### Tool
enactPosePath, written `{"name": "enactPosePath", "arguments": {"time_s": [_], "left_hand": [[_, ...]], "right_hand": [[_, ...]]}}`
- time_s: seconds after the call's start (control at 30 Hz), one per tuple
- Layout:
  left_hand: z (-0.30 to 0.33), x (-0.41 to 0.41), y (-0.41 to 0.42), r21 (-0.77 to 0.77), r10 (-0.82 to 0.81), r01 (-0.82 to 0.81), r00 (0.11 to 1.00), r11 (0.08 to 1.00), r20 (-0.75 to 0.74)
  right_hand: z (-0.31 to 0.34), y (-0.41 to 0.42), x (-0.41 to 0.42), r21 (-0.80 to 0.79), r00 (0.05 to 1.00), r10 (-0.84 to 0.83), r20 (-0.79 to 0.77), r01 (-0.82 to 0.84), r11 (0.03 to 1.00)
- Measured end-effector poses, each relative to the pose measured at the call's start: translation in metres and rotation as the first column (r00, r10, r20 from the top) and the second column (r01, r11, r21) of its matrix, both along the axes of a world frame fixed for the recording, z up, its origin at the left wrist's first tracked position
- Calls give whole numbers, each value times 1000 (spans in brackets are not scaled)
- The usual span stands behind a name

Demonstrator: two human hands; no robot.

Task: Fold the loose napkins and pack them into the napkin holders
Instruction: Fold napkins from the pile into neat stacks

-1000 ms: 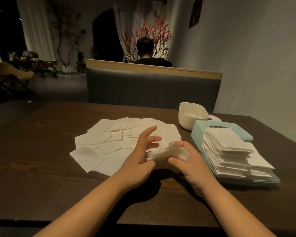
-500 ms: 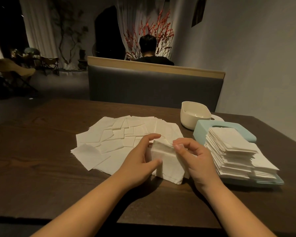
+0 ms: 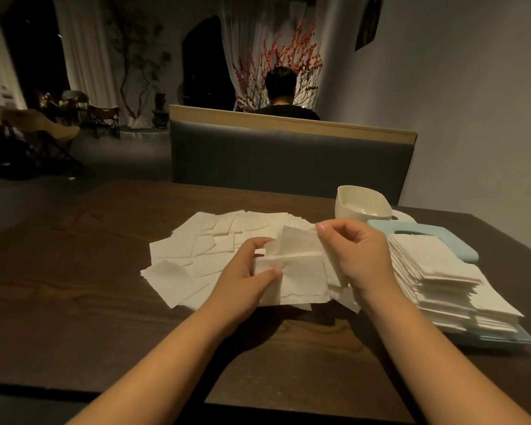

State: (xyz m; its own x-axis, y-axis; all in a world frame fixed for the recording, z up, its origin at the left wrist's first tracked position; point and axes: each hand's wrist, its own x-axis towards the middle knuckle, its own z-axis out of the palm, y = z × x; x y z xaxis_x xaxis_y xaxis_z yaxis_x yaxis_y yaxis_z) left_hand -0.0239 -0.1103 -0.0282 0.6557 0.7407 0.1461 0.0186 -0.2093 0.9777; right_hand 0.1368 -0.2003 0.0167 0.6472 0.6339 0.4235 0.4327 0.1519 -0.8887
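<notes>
Both hands hold one thin white paper napkin [image 3: 295, 271] at frame centre: left hand [image 3: 246, 280] pinches its lower left edge, right hand [image 3: 356, 256] lifts its upper corner between thumb and forefinger. A second ago it was a crumpled wad between the palms; now it is spread with a crease across, so the fold can be made. Loose white napkins [image 3: 203, 240] fan out behind. At right, the pale blue plastic holder [image 3: 442, 240] carries a tall folded stack [image 3: 436, 277]; the cream bowl-shaped holder [image 3: 362, 204] looks nearly empty.

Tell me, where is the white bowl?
The white bowl sits at the table's far right, just behind the blue napkin holder and its napkin stack.
</notes>
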Motion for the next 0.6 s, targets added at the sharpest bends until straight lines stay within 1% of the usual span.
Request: {"name": "enactPosePath", "arguments": {"time_s": [0.1, 0.2, 0.27, 0.37, 0.47, 0.53, 0.6], "left_hand": [[2, -2, 2, -36, 35, -36, 998, 999, -43], [1, -4, 3, -84, 19, -25, 997, 996, -79], [1, -6, 4, -108, -1, -12, 994, 994, -113], [5, -5, 7, -131, 8, -27, 989, 991, -149], [9, -6, 8, -159, 49, -72, 988, 985, -146], [8, -7, 10, -188, 75, -98, 989, 977, -127], [5, -5, 15, -251, 110, -132, 989, 959, -99]], "right_hand": [[-3, 4, 3, -140, 997, 67, -30, -71, 988], [-8, 1, 7, -328, 982, 176, -66, -188, 926], [-12, -1, 8, -377, 982, 166, -87, -187, 907], [-13, -1, 11, -343, 992, 81, -93, -108, 933], [-6, 2, 17, -208, 997, -21, -70, 6, 978], [3, 1, 17, -139, 996, -16, -93, 3, 990], [9, 1, 13, -74, 981, 63, -181, -77, 994]]}}
